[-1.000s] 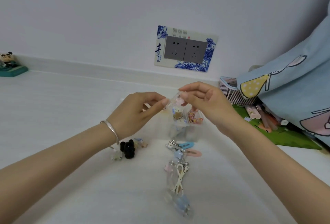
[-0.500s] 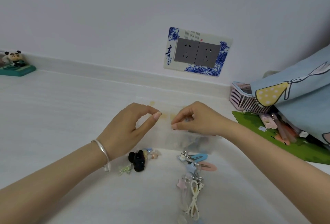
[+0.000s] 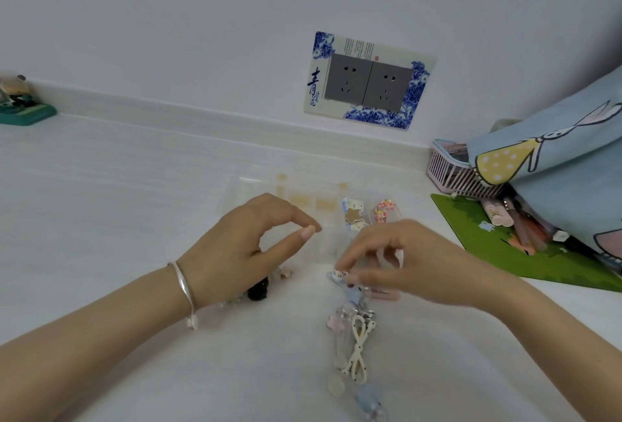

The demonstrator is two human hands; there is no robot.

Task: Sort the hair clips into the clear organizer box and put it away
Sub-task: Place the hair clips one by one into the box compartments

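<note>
The right hand (image 3: 409, 261) reaches down to the top of a row of hair clips (image 3: 351, 330), its thumb and forefinger closed in a grip on a small white clip (image 3: 337, 276) at the row's far end. The left hand (image 3: 242, 248) hovers beside it, well apart from the clips, thumb and forefinger curved toward each other with a gap between them and nothing held. A silver bracelet (image 3: 184, 288) circles the left wrist.

Just beyond both hands, the clear organizer box (image 3: 269, 187) lies open on the white bench (image 3: 101, 192). Its walls are nearly invisible. A few patterned clips (image 3: 353, 218) sit in the compartments on its right side; the compartments on its left look bare.

The clip row runs from the right hand toward the viewer and includes a white dotted bow (image 3: 359, 351) and pale blue and pink pieces. Under the left hand sits a smaller cluster with a black clip (image 3: 258, 290).

The bench is wide and open to the left, up to a small figurine (image 3: 20, 102) at its far left edge. To the right, room is tighter: a green mat (image 3: 471, 219), a pink basket (image 3: 451, 171) and a blue cartoon-print fabric (image 3: 555, 152) crowd that side. A white wall (image 3: 168, 17) rises behind, bearing a double outlet (image 3: 368, 81) framed in blue floral print.
</note>
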